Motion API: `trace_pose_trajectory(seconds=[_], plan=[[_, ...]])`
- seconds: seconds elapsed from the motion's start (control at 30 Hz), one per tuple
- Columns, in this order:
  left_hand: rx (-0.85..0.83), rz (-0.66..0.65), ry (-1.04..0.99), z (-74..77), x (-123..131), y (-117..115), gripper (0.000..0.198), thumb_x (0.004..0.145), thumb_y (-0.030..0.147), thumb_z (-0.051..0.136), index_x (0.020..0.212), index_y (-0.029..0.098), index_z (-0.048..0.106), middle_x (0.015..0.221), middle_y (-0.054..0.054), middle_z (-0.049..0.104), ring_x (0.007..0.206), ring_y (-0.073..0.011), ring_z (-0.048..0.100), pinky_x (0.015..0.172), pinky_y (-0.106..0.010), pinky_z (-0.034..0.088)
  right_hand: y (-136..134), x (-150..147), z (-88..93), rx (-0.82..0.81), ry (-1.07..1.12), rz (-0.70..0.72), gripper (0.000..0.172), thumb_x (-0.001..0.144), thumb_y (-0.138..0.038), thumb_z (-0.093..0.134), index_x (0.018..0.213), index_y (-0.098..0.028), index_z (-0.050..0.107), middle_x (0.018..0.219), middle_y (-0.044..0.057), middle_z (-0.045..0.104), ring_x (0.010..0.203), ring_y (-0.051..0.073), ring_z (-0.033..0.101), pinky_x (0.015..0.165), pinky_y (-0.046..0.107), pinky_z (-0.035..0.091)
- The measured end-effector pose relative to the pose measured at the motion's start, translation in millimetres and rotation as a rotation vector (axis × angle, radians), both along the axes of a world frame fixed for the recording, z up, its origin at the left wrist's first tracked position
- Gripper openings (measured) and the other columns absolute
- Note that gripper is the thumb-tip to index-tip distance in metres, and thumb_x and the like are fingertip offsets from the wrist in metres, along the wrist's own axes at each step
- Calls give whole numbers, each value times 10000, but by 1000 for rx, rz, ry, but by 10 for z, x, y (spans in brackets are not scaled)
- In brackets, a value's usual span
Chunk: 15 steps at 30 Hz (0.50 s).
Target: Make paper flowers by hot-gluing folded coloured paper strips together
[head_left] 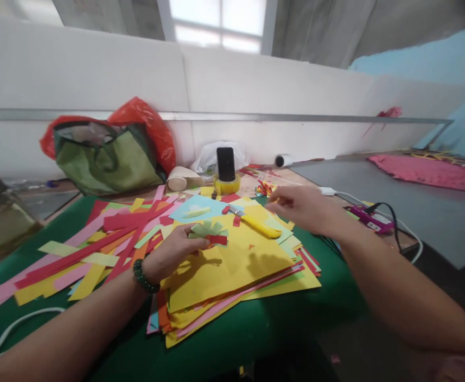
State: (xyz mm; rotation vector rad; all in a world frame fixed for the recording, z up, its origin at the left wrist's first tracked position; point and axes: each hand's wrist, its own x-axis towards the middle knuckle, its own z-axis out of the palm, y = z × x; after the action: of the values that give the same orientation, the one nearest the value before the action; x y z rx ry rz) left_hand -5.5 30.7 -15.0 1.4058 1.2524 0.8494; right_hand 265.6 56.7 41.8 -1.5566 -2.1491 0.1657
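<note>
Head view showed the left hand (173,250) pinching fringed paper (209,230) over the yellow stack (232,273), and the right hand (304,208), curled, grip unclear, near the stack's far-right corner.

Two hands (173,249) (306,208), one yellow cutter (261,226), one phone (226,164), one green bag (113,162)

Facing us a green bag (137,159) with red plastic (140,114) behind, an upright phone (226,163) before a white bag (205,154), to our right a purple socket block (370,219) with a black plug (371,208), pink cloth (435,172), above us a bright window (218,21).
</note>
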Motion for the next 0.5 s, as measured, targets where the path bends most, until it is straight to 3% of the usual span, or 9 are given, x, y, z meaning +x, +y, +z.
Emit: trace_pose_trajectory(seconds=[0.1, 0.17, 0.27, 0.37, 0.5], plan=[[38, -6, 17, 16, 11, -6, 216, 611, 222, 647, 786, 184, 767, 763, -47, 704, 636, -148, 509, 510, -222, 361, 183, 519, -103, -125, -307, -376, 406, 834, -510, 536, 587, -197, 614, 602, 77, 594, 598, 221, 548, 569, 319, 331], [54, 4, 25, 21, 26, -16, 190, 617, 244, 646, 755, 185, 763, 745, -41, 695, 640, -146, 499, 521, -221, 369, 362, 810, -275, -229, -391, -500, 490, 779, -578, 576, 475, -193, 551, 557, 95, 557, 603, 253, 560, 578, 341, 334], [48, 25, -2, 12, 41, -28, 169, 623, 269, 672, 739, 177, 752, 709, -31, 669, 640, -137, 494, 533, -219, 382, 540, 1045, -560, -295, -350, -439, 475, 685, -526, 691, 388, -213, 492, 450, 62, 494, 543, 234, 546, 562, 338, 323], [13, 38, -57, -17, 39, -32, 185, 640, 294, 695, 774, 173, 739, 740, -29, 663, 653, -130, 518, 539, -215, 400, 555, 1105, -755, -278, -249, -386, 499, 716, -434, 666, 327, -233, 425, 386, 48, 462, 427, 177, 480, 513, 328, 306], [-49, 36, -141, -45, 40, -35, 156, 651, 293, 711, 728, 162, 680, 758, -38, 659, 668, -138, 574, 560, -232, 452, 464, 1161, -826, -37, -71, -349, 474, 718, -342, 637, 323, -244, 394, 359, 36, 444, 371, 139, 409, 476, 321, 291]])
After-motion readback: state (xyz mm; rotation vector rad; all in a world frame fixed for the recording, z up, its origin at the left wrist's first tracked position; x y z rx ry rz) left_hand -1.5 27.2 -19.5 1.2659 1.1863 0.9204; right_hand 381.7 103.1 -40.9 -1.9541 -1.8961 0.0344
